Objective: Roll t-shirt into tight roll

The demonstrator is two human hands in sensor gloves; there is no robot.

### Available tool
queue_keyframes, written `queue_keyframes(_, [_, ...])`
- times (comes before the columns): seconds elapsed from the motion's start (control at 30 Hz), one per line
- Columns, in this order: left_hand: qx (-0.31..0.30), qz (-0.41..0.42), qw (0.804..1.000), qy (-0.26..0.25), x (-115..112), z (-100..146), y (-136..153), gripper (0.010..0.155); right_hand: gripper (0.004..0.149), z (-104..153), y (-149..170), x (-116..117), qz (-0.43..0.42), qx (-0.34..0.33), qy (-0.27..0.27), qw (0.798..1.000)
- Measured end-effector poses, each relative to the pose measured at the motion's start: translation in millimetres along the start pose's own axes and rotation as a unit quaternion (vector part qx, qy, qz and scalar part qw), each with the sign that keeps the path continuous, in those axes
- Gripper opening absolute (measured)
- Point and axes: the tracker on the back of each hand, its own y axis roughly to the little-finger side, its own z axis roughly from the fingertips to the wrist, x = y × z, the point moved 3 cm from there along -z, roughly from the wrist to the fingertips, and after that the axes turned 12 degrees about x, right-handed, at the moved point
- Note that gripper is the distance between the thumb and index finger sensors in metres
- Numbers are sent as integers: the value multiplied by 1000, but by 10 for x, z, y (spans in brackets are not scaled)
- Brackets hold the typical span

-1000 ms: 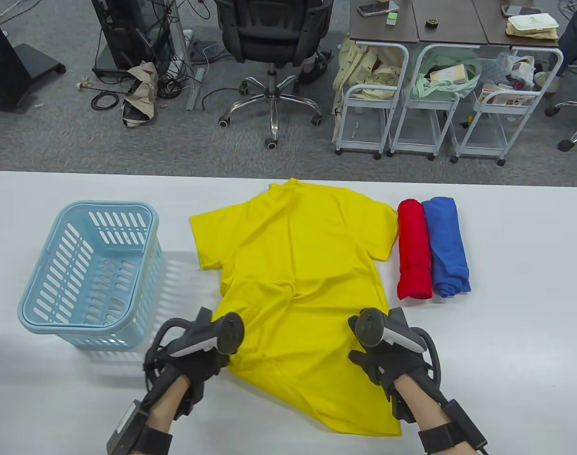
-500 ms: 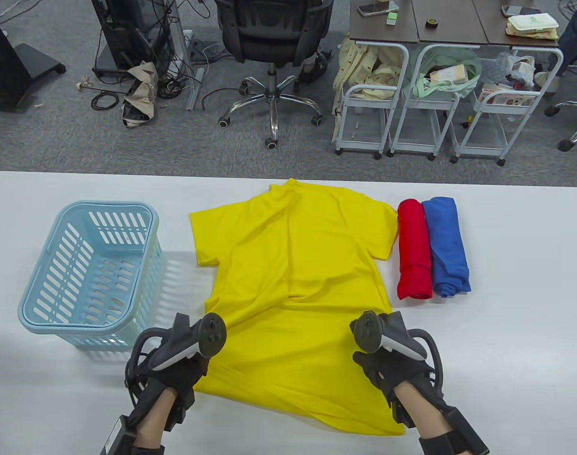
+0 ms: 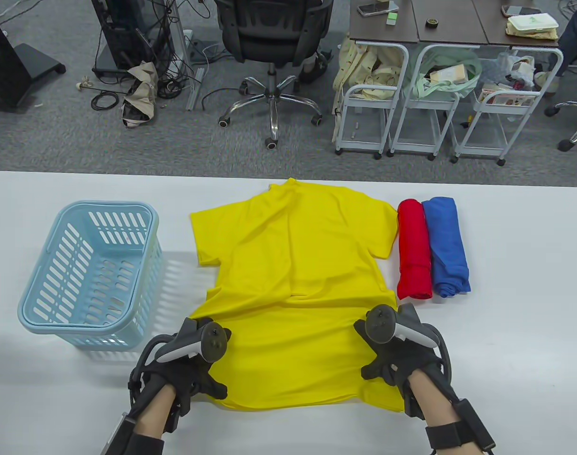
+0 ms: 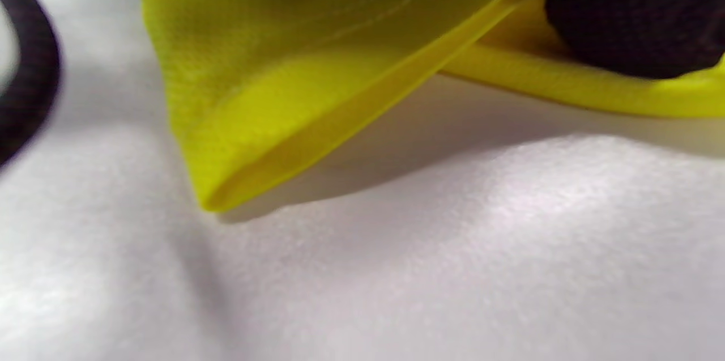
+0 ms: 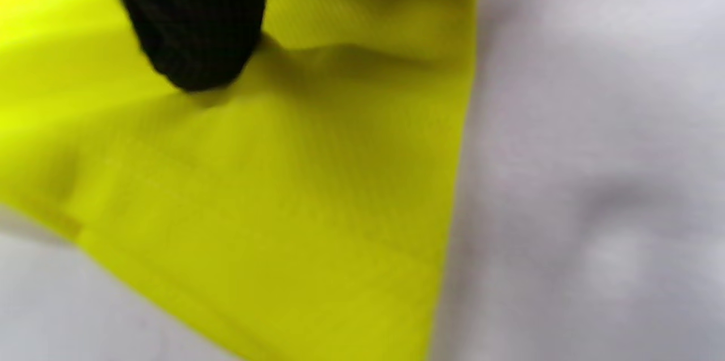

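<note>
A yellow t-shirt point(image 3: 293, 265) lies spread on the white table point(image 3: 506, 341), collar at the far side and hem near me. My left hand point(image 3: 205, 379) holds the shirt's lower left edge. In the left wrist view a black gloved fingertip point(image 4: 628, 15) sits on the t-shirt point(image 4: 255, 66), whose hem corner is raised off the table. My right hand point(image 3: 378, 367) holds the lower right edge. A gloved fingertip point(image 5: 192, 21) presses into the t-shirt point(image 5: 283, 208) in the right wrist view. The trackers hide most of the fingers from above.
A light blue plastic basket point(image 3: 32, 313) stands at the left of the table. A red rolled shirt point(image 3: 414, 251) and a blue rolled shirt point(image 3: 447, 246) lie side by side right of the yellow one. An office chair and trolleys stand on the floor beyond.
Both hands moved apart and pulled the lower part of the shirt sideways. The hem, slanted down to the right before, now runs level along the near side.
</note>
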Motion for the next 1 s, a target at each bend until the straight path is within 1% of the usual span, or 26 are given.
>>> queue_keyframes(0.03, [-2, 0, 1000, -10, 10, 10, -5, 110, 103, 33, 2, 2, 15, 3, 2, 1000])
queue_keyframes(0.07, [1, 13, 999, -47, 43, 29, 2, 104, 104, 85, 2, -10, 40, 15, 11, 999])
queue_keyframes(0.1, [2, 35, 997, -65, 82, 40, 19, 95, 105, 133, -3, -39, 63, 25, 23, 997])
queue_keyframes(0.13, [-1, 50, 996, -68, 103, 48, 32, 88, 104, 163, -5, -65, 69, 27, 29, 997])
queue_keyframes(0.17, [-9, 78, 994, -70, 132, 59, 50, 85, 98, 209, -6, -124, 62, 29, 42, 997])
queue_keyframes(0.2, [-16, 102, 992, -72, 156, 72, 63, 81, 86, 247, 1, -188, 49, 40, 64, 996])
queue_keyframes(0.23, [-22, 108, 991, -70, 158, 83, 60, 81, 77, 270, 14, -221, 43, 52, 83, 994])
queue_keyframes(0.27, [-26, 92, 994, -58, 143, 90, 41, 83, 77, 268, 15, -217, 44, 53, 86, 994])
queue_keyframes(0.3, [-16, 49, 998, -42, 114, 105, 11, 87, 86, 236, -2, -171, 35, 36, 71, 996])
queue_keyframes(0.33, [-3, 16, 999, -32, 90, 109, -10, 91, 91, 196, -25, -124, 20, 18, 55, 998])
queue_keyframes(0.37, [19, -45, 999, -24, 61, 122, -41, 95, 95, 126, -59, -37, -6, -6, 24, 1000])
queue_keyframes(0.4, [28, -84, 996, -26, 79, 153, -53, 98, 97, 52, -76, 52, -10, -4, 0, 1000])
queue_keyframes(0.43, [46, -88, 994, -36, 100, 172, -48, 100, 101, -1, -68, 110, 21, 13, -9, 1000])
queue_keyframes(0.47, [54, -97, 993, -37, 111, 187, -30, 100, 103, -19, -35, 89, 46, 25, 1, 999])
queue_keyframes(0.5, [63, -106, 992, -40, 117, 191, 4, 100, 104, -30, 6, 57, 26, 17, -1, 1000])
queue_keyframes(0.53, [70, -102, 992, -38, 114, 190, 64, 100, 104, -31, 30, 46, 2, 20, -4, 1000])
queue_keyframes(0.63, [69, -60, 995, -31, 103, 205, 203, 99, 104, -21, 143, 2, 2, 37, 5, 999])
queue_keyframes(0.67, [63, -43, 996, -42, 120, 217, 223, 98, 104, -12, 158, -5, 3, 38, 8, 999])
queue_keyframes(0.7, [55, -25, 997, -55, 137, 227, 219, 95, 104, -5, 163, -11, 5, 39, 10, 999])
queue_keyframes(0.77, [7, 26, 997, -71, 167, 236, 122, 91, 102, 43, 123, -40, 15, 40, 19, 999])
queue_keyframes(0.8, [3, 36, 997, -75, 166, 225, 84, 86, 99, 79, 98, -71, 27, 43, 30, 998])
queue_keyframes(0.83, [3, 34, 997, -64, 143, 197, 30, 85, 90, 158, 57, -156, 48, 54, 66, 995])
queue_keyframes(0.87, [5, 12, 999, -46, 109, 157, -13, 84, 79, 215, 23, -207, 52, 62, 88, 993])
queue_keyframes(0.9, [23, -5, 999, -39, 111, 150, -17, 81, 72, 239, -10, -219, 48, 56, 94, 993])
queue_keyframes(0.97, [52, -25, 995, -81, 202, 189, -25, 75, 78, 217, -85, -180, 20, 22, 88, 996])
queue_keyframes(1.0, [76, -33, 991, -107, 277, 210, -28, 71, 81, 166, -135, -126, 2, -3, 74, 997])
